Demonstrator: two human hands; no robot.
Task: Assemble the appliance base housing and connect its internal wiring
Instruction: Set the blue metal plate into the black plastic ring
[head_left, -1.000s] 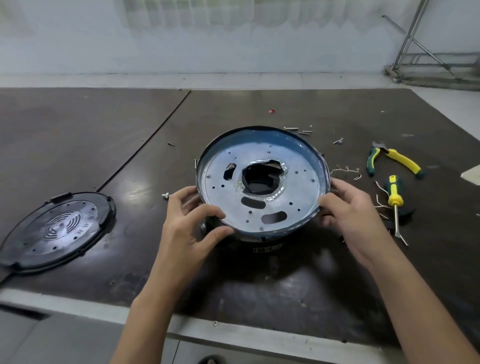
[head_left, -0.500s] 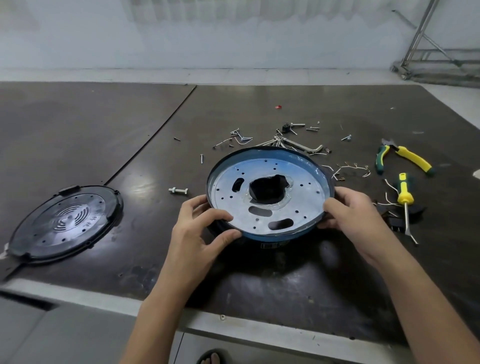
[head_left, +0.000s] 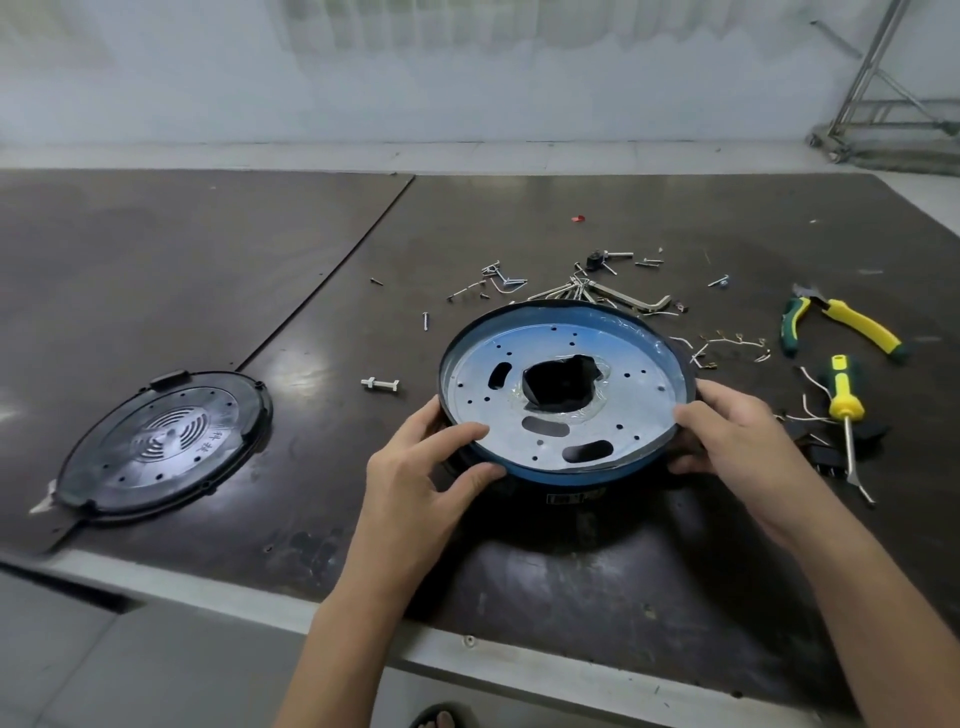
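The round base housing (head_left: 566, 415) sits on the dark table near the front, a black ring with a blue inner wall and a silver perforated plate that has a dark central hole. My left hand (head_left: 431, 467) grips its left rim, thumb on the plate's edge. My right hand (head_left: 727, 436) grips the right rim. A black round bottom cover (head_left: 161, 447) with vent slots lies flat at the left. Thin loose wires (head_left: 727, 345) lie just right of the housing.
Several screws and metal clips (head_left: 571, 286) are scattered behind the housing, and a white bolt (head_left: 380, 384) lies to its left. Green-yellow pliers (head_left: 841, 325) and a yellow-handled screwdriver (head_left: 844, 400) lie at the right. The table's front edge (head_left: 363, 644) runs close below my arms.
The housing went from tilted up toward me to lying lower and flatter on the table, both hands still on its rim. The screws behind it have come into view.
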